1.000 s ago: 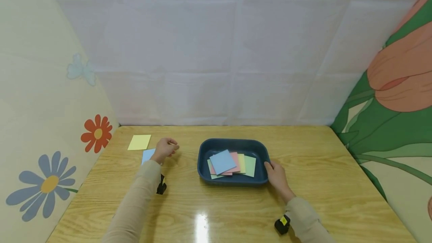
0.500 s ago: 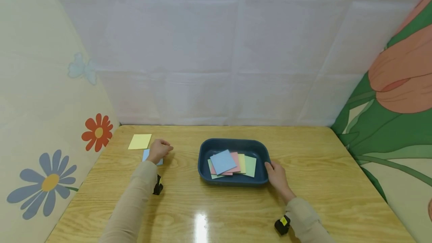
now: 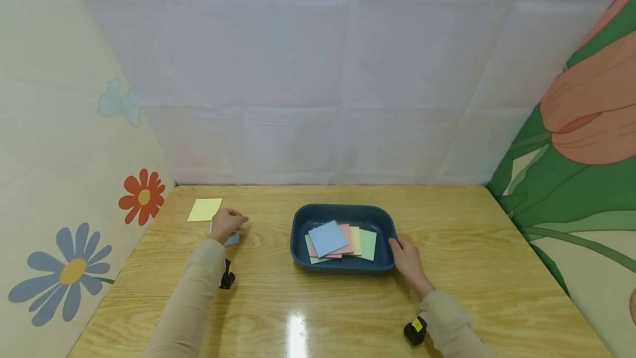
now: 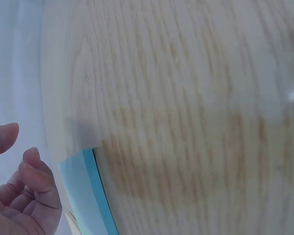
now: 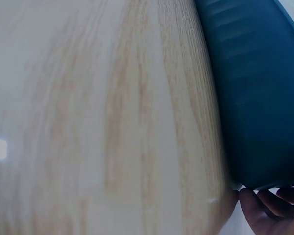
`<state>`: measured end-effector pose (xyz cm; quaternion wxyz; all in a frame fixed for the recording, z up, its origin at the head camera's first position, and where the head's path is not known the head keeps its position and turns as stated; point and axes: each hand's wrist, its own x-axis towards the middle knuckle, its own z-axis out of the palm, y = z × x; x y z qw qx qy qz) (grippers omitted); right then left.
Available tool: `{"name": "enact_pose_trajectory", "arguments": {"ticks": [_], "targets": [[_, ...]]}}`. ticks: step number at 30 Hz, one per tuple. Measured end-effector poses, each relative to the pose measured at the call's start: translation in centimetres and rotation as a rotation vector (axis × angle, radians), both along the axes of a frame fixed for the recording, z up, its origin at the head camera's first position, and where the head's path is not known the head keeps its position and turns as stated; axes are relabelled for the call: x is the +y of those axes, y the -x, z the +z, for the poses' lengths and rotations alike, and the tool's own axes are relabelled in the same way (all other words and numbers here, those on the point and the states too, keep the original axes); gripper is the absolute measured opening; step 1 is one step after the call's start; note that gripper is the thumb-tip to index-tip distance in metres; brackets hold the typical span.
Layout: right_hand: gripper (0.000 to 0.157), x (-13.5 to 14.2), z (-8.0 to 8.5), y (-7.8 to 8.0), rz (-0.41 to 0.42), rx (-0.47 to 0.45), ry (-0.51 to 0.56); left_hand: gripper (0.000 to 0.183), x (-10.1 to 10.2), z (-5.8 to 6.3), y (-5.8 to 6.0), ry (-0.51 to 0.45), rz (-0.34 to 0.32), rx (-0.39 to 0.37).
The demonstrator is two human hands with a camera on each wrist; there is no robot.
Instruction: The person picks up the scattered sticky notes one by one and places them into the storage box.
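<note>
My left hand (image 3: 227, 224) is over a blue sticky note pad (image 3: 232, 238) on the table, partly hiding it. In the left wrist view, the fingers of the left hand (image 4: 32, 196) are loosely bent, the thumb stands apart from them, and nothing lies between; the blue pad (image 4: 88, 196) is beside them. My right hand (image 3: 408, 261) grips the right end of a dark blue tray (image 3: 343, 270). From the right wrist view, the right hand's fingers (image 5: 255, 210) are at the tray's end wall. Inside the tray lie overlapping blue (image 3: 328, 238), pink, yellow and green sticky notes.
A yellow sticky note pad (image 3: 205, 209) lies at the far left of the wooden table (image 3: 268, 303), just behind the blue one. A white cloth (image 3: 298, 70) hangs along the table's back edge, with flower-patterned panels at both sides.
My left hand has moved left and slightly toward the blue pad, away from the tray. The right hand and the tray have stayed in place.
</note>
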<state>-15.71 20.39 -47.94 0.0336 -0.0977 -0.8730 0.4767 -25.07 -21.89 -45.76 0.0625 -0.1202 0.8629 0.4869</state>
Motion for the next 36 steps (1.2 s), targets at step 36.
{"name": "enact_pose_trajectory", "arguments": {"ticks": [36], "targets": [[0.032,-0.3,0.3,-0.1,-0.019,0.005,0.017,0.045,-4.1,0.1,-1.8,0.245,0.154,-0.049]]}}
